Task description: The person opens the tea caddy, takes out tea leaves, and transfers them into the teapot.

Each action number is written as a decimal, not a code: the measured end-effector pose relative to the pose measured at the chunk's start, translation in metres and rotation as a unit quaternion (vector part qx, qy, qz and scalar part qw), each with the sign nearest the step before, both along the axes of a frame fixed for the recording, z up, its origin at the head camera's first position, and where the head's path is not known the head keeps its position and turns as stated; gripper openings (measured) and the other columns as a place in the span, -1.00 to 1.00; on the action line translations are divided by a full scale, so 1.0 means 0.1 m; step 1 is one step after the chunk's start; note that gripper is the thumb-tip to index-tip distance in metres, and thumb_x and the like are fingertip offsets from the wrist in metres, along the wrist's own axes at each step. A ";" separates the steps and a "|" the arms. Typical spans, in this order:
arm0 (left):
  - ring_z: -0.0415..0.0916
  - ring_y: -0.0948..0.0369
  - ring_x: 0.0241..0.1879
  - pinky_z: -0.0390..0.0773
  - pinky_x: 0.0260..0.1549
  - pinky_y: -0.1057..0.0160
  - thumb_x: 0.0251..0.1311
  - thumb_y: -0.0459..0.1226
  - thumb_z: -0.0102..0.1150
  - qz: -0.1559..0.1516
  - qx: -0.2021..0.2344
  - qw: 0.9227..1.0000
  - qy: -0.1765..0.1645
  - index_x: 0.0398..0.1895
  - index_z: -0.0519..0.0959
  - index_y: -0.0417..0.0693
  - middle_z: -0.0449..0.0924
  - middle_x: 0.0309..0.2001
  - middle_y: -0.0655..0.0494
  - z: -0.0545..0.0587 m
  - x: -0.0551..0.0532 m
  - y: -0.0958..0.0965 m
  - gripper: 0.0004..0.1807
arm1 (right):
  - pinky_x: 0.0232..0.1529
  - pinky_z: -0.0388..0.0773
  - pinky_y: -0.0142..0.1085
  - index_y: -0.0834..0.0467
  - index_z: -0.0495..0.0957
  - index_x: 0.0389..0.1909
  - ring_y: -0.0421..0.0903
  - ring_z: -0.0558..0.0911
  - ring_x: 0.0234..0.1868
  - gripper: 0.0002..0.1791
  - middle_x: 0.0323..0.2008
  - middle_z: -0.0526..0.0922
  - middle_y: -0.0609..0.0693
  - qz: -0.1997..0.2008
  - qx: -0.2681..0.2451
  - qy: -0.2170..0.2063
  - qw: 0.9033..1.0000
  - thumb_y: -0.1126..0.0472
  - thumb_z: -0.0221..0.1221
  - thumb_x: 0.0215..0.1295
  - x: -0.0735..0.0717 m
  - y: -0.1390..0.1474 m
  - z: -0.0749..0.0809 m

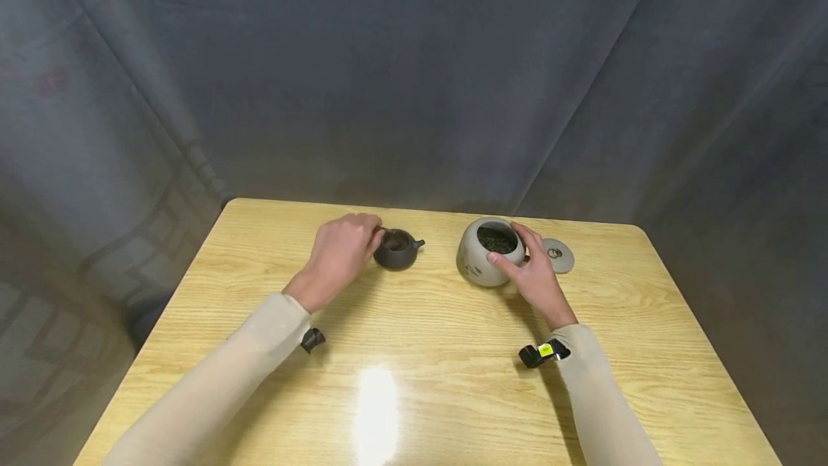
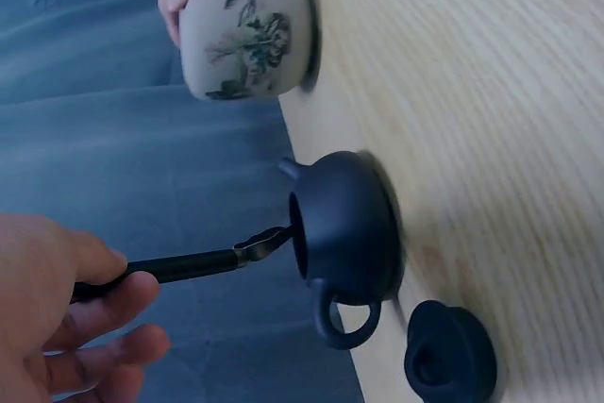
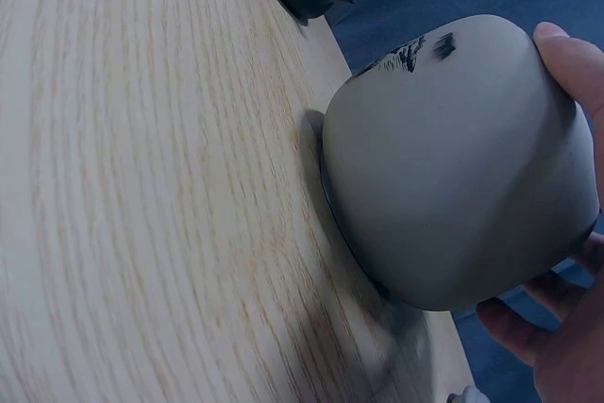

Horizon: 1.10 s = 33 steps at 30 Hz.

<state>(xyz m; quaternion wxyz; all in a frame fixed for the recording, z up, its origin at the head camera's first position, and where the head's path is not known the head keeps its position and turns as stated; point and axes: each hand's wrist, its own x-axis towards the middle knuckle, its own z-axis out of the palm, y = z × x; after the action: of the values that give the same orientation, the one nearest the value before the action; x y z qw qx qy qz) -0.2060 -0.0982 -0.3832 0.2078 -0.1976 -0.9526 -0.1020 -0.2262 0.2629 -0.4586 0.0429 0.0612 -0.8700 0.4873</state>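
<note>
In the head view, a pale round lid [image 1: 559, 256] lies right of centre, just beyond the right hand [image 1: 533, 275], which stands partly in front of it. A small black device [image 1: 313, 340] shows by the left wrist and another [image 1: 543, 352] by the right. The wooden table [image 1: 427, 394] fills the lower frame, a bright glare at bottom centre; grey curtains [image 1: 401, 78] hang behind and at the sides. Near the middle sits the dark teapot [image 1: 396, 259], and right of it the pale jar [image 1: 475, 259], with dark leaves [image 1: 497, 239] inside. The right hand grips the jar, thumb at the rim. The left hand [image 1: 343, 247], well apart from the right, is by the teapot's mouth.

In the left wrist view, a dark teapot lid [image 2: 451, 354] lies at lower right, near the teapot's handle. Wood grain covers the right, curtain the left. At lower left, the left hand pinches a slim dark tool [image 2: 189, 269] between thumb and finger, its tip at the teapot's mouth.

In the right wrist view, part of the teapot shows at the top. Table fills the left, curtain the upper right. At right, the right hand's thumb and fingers clasp the jar's sides.
</note>
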 end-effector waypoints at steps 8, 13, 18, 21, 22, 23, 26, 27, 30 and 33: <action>0.63 0.20 -0.50 0.55 -0.63 0.20 0.48 -0.19 0.31 0.005 0.065 0.998 -0.007 -0.10 0.77 -0.09 0.85 -0.25 0.02 0.14 -0.01 -0.03 -0.83 | 0.52 0.32 0.17 0.10 0.17 0.67 0.17 0.29 0.58 -0.04 0.61 0.20 0.20 -0.001 -0.001 -0.001 1.000 -0.05 0.42 0.39 0.00 0.00 0.00; 0.52 0.26 -0.59 0.37 -0.69 0.32 0.47 -0.18 0.32 -0.003 0.114 0.993 -0.028 -0.06 0.78 -0.08 0.86 -0.24 0.05 0.22 -0.01 0.02 -0.82 | 0.54 0.31 0.18 0.08 0.17 0.67 0.18 0.28 0.59 -0.03 0.61 0.19 0.20 -0.001 -0.001 -0.005 1.000 -0.07 0.42 0.38 0.00 0.00 -0.02; 0.50 0.29 -0.61 0.36 -0.67 0.34 0.47 -0.17 0.31 -0.012 0.142 0.989 -0.042 -0.03 0.78 -0.08 0.86 -0.24 0.07 0.27 0.01 0.11 -0.79 | 0.57 0.25 0.19 0.05 0.17 0.68 0.17 0.26 0.60 -0.03 0.62 0.20 0.18 -0.002 -0.004 -0.006 1.000 -0.08 0.43 0.37 0.02 0.00 -0.02; 0.46 0.31 -0.62 0.36 -0.66 0.35 0.47 -0.16 0.31 -0.022 0.145 0.988 -0.042 -0.02 0.78 -0.08 0.85 -0.27 0.07 0.29 0.03 0.18 -0.78 | 0.57 0.24 0.19 0.04 0.16 0.69 0.16 0.26 0.60 -0.02 0.62 0.20 0.18 -0.005 0.000 -0.006 1.000 -0.08 0.42 0.37 0.02 0.00 -0.02; 0.44 0.31 -0.63 0.34 -0.67 0.35 0.47 -0.16 0.31 -0.025 0.145 0.988 -0.042 -0.02 0.78 -0.08 0.85 -0.28 0.08 0.30 0.03 0.21 -0.78 | 0.56 0.26 0.19 0.05 0.15 0.69 0.16 0.27 0.59 -0.01 0.62 0.19 0.18 -0.005 0.001 -0.006 1.000 -0.08 0.42 0.38 0.03 0.01 -0.01; 0.44 0.31 -0.64 0.33 -0.67 0.34 0.47 -0.16 0.30 -0.027 0.144 0.988 -0.042 -0.02 0.78 -0.07 0.84 -0.29 0.09 0.31 0.03 0.24 -0.78 | 0.55 0.27 0.18 0.05 0.15 0.69 0.16 0.27 0.59 -0.01 0.63 0.19 0.18 -0.004 0.001 -0.007 1.000 -0.08 0.42 0.38 0.03 0.01 -0.01; 0.47 0.31 -0.63 0.34 -0.67 0.34 0.48 -0.15 0.29 -0.030 0.143 0.988 -0.043 -0.01 0.78 -0.05 0.83 -0.31 0.12 0.35 0.04 0.36 -0.79 | 0.53 0.30 0.17 0.05 0.14 0.69 0.17 0.28 0.58 -0.01 0.63 0.18 0.18 -0.003 0.003 -0.009 1.000 -0.09 0.41 0.38 0.03 0.02 0.00; 0.50 0.31 -0.61 0.36 -0.65 0.34 0.49 -0.15 0.28 -0.031 0.143 0.988 -0.045 -0.01 0.78 -0.04 0.83 -0.31 0.14 0.37 0.04 0.40 -0.79 | 0.54 0.30 0.17 0.05 0.14 0.69 0.17 0.28 0.59 -0.01 0.63 0.18 0.18 -0.003 0.002 -0.009 1.000 -0.08 0.41 0.39 0.03 0.02 0.00; 0.60 0.29 -0.54 0.46 -0.60 0.32 0.51 -0.14 0.26 -0.044 0.148 0.987 -0.049 -0.01 0.78 -0.01 0.84 -0.28 0.18 0.42 0.02 0.55 -0.79 | 0.57 0.27 0.20 0.06 0.13 0.70 0.18 0.26 0.60 -0.01 0.63 0.18 0.19 -0.006 0.001 -0.011 1.000 -0.07 0.42 0.38 0.05 0.03 0.03; 0.63 0.29 -0.51 0.50 -0.57 0.31 0.53 -0.14 0.24 -0.059 0.149 0.986 -0.054 -0.01 0.78 0.02 0.85 -0.23 0.20 0.46 0.01 0.69 -0.79 | 0.59 0.23 0.22 0.06 0.14 0.69 0.19 0.25 0.61 -0.01 0.63 0.19 0.19 -0.008 -0.002 -0.010 1.000 -0.06 0.43 0.38 0.06 0.03 0.03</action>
<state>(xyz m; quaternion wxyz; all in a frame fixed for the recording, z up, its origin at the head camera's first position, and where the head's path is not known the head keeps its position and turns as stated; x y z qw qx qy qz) -0.2048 -0.0288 -0.3368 0.1764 -0.2149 -0.9231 -0.2655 -0.2199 0.2659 -0.4558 0.0380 0.0490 -0.8699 0.4894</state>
